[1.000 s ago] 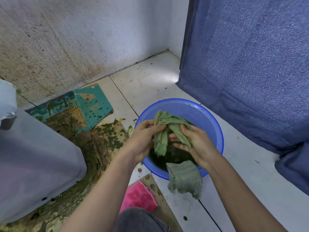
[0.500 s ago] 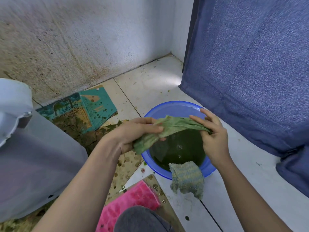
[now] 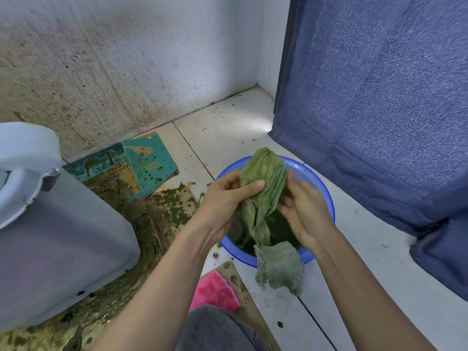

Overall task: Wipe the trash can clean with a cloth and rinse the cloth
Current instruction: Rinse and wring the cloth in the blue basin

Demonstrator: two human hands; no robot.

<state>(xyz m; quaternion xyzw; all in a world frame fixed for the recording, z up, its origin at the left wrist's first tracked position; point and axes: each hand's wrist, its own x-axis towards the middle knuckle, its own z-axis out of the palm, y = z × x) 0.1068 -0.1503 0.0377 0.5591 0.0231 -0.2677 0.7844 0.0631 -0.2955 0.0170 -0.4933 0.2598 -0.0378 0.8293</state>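
A green-stained cloth [image 3: 263, 183] hangs bunched and upright over a blue basin [image 3: 326, 198] that holds dark green water. My left hand [image 3: 225, 198] grips the cloth from the left, thumb across its front. My right hand [image 3: 304, 211] holds it from the right, with the fingers behind the folds. The cloth's lower end dangles into the basin. The grey trash can [image 3: 58, 244], its lid [image 3: 20, 168] tipped open, stands at the left on soiled cardboard.
A second blue-green cloth [image 3: 278, 267] is draped over the basin's near rim. A pink cloth [image 3: 212, 290] lies by my knee. Stained cardboard [image 3: 131, 168] covers the floor at left. A blue curtain [image 3: 379, 110] hangs at right, white tiles beneath it.
The cloth was stretched sideways between my hands half a second ago. Now my hands have come together and it is gathered upright over the basin.
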